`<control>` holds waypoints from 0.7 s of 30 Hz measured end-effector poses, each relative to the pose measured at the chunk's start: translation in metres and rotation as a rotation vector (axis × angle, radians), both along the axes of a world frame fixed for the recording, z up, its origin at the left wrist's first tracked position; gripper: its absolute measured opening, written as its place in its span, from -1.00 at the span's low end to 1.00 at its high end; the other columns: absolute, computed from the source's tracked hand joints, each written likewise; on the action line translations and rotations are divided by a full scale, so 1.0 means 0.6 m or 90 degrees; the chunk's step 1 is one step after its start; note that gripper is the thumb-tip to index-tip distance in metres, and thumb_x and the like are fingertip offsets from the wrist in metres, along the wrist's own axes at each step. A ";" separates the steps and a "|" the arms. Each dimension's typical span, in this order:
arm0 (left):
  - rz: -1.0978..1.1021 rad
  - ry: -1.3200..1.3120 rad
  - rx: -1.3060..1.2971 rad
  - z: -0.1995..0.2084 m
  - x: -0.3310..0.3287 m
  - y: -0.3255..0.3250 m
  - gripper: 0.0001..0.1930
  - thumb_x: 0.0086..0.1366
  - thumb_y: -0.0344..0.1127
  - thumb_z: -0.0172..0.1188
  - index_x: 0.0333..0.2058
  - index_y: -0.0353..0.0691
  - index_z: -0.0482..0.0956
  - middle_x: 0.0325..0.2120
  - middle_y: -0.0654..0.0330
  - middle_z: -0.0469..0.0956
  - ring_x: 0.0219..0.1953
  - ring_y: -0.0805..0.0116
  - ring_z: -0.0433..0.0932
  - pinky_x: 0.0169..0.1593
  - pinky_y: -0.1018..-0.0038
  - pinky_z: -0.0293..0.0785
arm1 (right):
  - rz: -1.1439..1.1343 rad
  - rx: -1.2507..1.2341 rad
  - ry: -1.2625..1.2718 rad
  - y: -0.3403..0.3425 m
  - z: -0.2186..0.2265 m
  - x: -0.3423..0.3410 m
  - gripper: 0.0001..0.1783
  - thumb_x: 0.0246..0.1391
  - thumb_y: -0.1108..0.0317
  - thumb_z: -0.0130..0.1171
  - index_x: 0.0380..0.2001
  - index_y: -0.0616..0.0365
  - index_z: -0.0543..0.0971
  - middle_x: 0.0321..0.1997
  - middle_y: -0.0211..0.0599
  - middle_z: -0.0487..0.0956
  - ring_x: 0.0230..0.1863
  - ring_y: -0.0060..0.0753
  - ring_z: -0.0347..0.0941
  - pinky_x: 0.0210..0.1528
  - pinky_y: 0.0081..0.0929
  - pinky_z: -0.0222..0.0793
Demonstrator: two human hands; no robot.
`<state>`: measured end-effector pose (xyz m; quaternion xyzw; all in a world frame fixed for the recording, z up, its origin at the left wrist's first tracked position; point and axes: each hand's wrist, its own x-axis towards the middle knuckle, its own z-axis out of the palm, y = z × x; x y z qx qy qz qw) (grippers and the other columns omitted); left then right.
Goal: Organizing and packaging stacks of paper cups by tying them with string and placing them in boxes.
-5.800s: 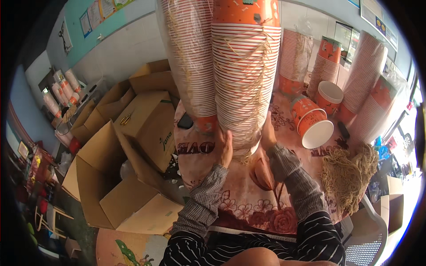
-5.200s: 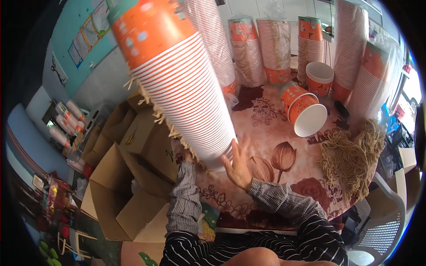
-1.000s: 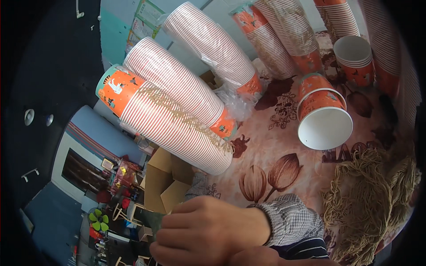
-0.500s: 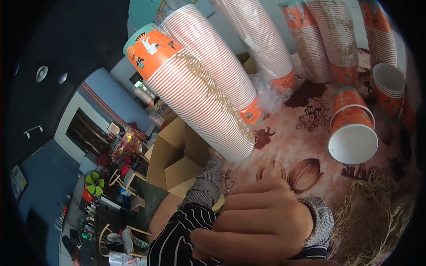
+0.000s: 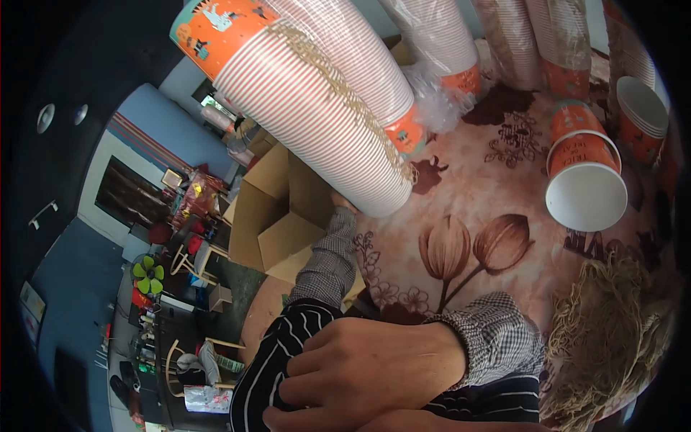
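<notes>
A tall leaning stack of paper cups (image 5: 309, 115), orange and teal at its top with striped rims below, has strands of tan string along its side. My left hand (image 5: 341, 202) is at the lower left of this stack; only a sliver shows, its fingers hidden behind the cups. Close to the camera, my right hand (image 5: 371, 363) hangs in front of the striped apron (image 5: 270, 360), back up and fingers curled inward. What those fingers hold, if anything, is hidden. Right of it lies a heap of tan string (image 5: 604, 331).
Behind stand plastic-wrapped cup stacks (image 5: 432, 43). Loose orange cups (image 5: 586, 194) lie on the flower-patterned tablecloth (image 5: 497, 187), with a short upright cup stack (image 5: 639, 122) beside them. An open cardboard box (image 5: 273, 209) sits left of the big stack; farther left are chairs and a green-bladed fan (image 5: 148, 275).
The view has shifted, so the stacks and table appear higher. My right hand has moved lower and to the left, toward the apron. My left hand stays at the big stack's lower end.
</notes>
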<state>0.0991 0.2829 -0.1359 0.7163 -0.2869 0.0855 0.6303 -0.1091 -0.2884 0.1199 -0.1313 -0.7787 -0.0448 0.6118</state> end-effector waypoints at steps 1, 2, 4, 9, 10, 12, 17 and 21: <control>-0.005 0.016 -0.019 -0.081 0.004 -0.066 -0.26 0.01 -0.38 0.49 0.19 -0.33 0.37 0.09 -0.07 0.47 0.07 0.05 0.51 0.12 0.15 0.51 | -0.064 0.007 -0.014 0.014 -0.008 0.005 -0.84 0.03 0.32 0.06 -0.42 0.21 0.46 -0.54 -0.22 0.46 -0.43 -0.17 0.49 -0.40 -0.32 0.40; 0.186 0.107 -0.243 -0.099 0.057 -0.175 -0.42 0.19 -0.30 0.31 0.16 -0.32 0.39 0.08 -0.07 0.48 0.05 0.06 0.53 0.07 0.18 0.56 | -0.109 -0.037 0.018 0.031 -0.032 0.037 -0.84 0.03 0.32 0.06 -0.42 0.21 0.46 -0.54 -0.22 0.46 -0.43 -0.17 0.49 -0.40 -0.32 0.40; 0.461 0.209 -0.395 -0.081 0.068 -0.316 -0.54 0.47 -0.12 -0.22 0.10 -0.34 0.42 0.04 -0.11 0.49 -0.04 0.09 0.59 -0.08 0.24 0.67 | -0.206 -0.077 0.037 0.045 -0.064 0.065 -0.81 0.02 0.31 0.07 -0.46 0.24 0.46 -0.55 -0.21 0.45 -0.43 -0.19 0.49 -0.42 -0.32 0.39; 0.494 0.164 -0.435 -0.001 0.012 -0.272 -0.53 0.42 -0.12 -0.10 0.11 -0.38 0.40 -0.02 -0.11 0.53 -0.11 0.09 0.62 -0.14 0.24 0.68 | -0.063 -0.055 -0.066 0.015 0.000 0.055 -0.71 0.09 0.16 0.14 -0.41 0.21 0.49 -0.57 -0.29 0.46 -0.51 -0.24 0.48 -0.52 -0.31 0.38; 0.501 0.120 -0.391 -0.011 0.020 -0.271 -0.51 0.38 -0.08 -0.02 0.06 -0.40 0.45 -0.09 -0.14 0.57 -0.18 0.08 0.66 -0.23 0.24 0.70 | -0.126 -0.058 -0.197 0.013 0.006 0.061 -0.65 0.18 0.05 0.18 -0.29 0.15 0.52 -0.57 -0.37 0.47 -0.53 -0.30 0.47 -0.58 -0.30 0.37; 0.530 0.098 -0.338 -0.004 0.002 -0.246 -0.56 0.37 -0.12 -0.01 -0.02 -0.41 0.51 -0.17 -0.13 0.61 -0.30 0.10 0.68 -0.36 0.31 0.69 | -0.093 -0.101 -0.099 0.031 -0.021 0.031 -0.70 0.08 0.14 0.16 -0.42 0.20 0.50 -0.57 -0.29 0.47 -0.54 -0.23 0.48 -0.54 -0.31 0.37; 0.508 0.176 -0.444 0.005 -0.001 -0.297 -0.57 0.41 -0.16 -0.06 -0.02 -0.47 0.49 -0.17 -0.15 0.60 -0.30 0.11 0.68 -0.31 0.32 0.71 | -0.321 -0.260 -0.182 0.056 -0.035 0.045 -0.85 0.10 0.36 0.11 -0.28 0.17 0.56 -0.48 -0.29 0.55 -0.38 -0.33 0.55 -0.39 -0.40 0.46; 0.467 0.136 -0.412 0.004 -0.002 -0.288 -0.57 0.41 -0.18 -0.05 0.04 -0.45 0.46 -0.07 -0.14 0.56 -0.16 0.14 0.63 -0.18 0.30 0.64 | -0.468 -0.075 0.036 0.112 -0.076 0.145 -0.83 0.10 0.35 0.12 -0.27 0.17 0.58 -0.48 -0.33 0.56 -0.43 -0.38 0.56 -0.41 -0.42 0.48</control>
